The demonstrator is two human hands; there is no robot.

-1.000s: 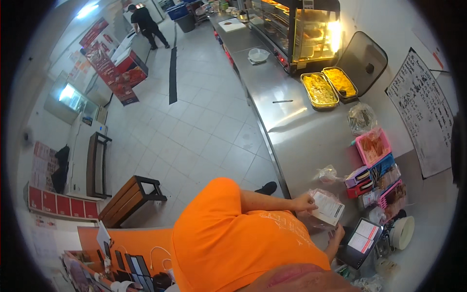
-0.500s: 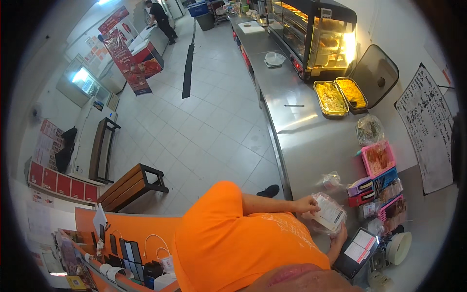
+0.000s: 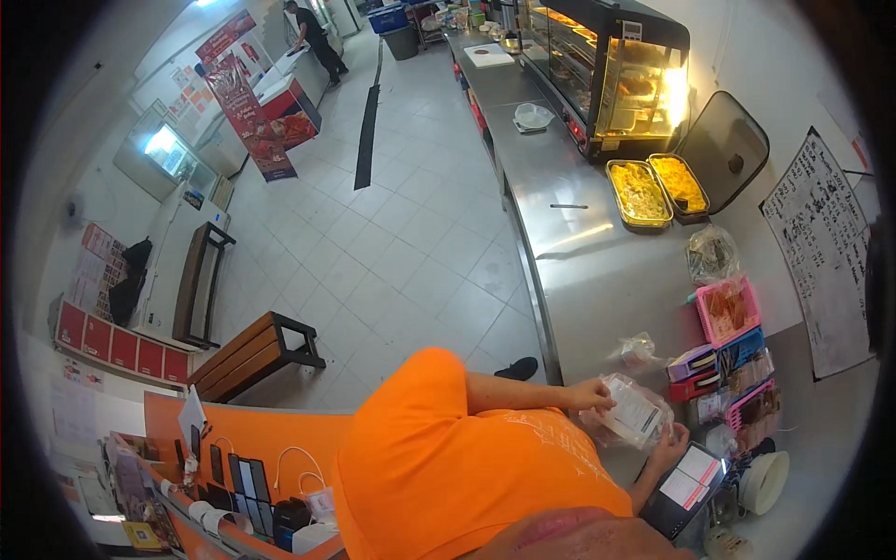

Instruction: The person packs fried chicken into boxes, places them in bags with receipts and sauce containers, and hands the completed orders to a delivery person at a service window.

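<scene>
A clear plastic bag (image 3: 611, 431) with a white printed slip (image 3: 637, 411) on or in it is held low over the steel counter. My left hand (image 3: 590, 396) pinches its left edge with closed fingers. On the right edge, my right hand (image 3: 668, 448) has fingers curled against the plastic; part of that grip is hidden. What else the bag contains cannot be made out. Just beside my right hand lies a dark tablet (image 3: 689, 481) with a lit screen. A small crumpled clear bag (image 3: 638, 349) rests on the counter beyond my hands.
Pink basket (image 3: 727, 311), several small organisers and a white round container (image 3: 764, 483) line the right side. Farther along the steel counter (image 3: 597, 280) stand two foil trays of yellow food (image 3: 640, 193), a pen (image 3: 568, 206) and a lit glass food warmer (image 3: 640, 89). Another person (image 3: 315, 42) stands far off.
My right hand has shifted up and outward along the bag's right edge, and the bag is spread a little wider. My left hand keeps its pinch. The view has shifted slightly.
</scene>
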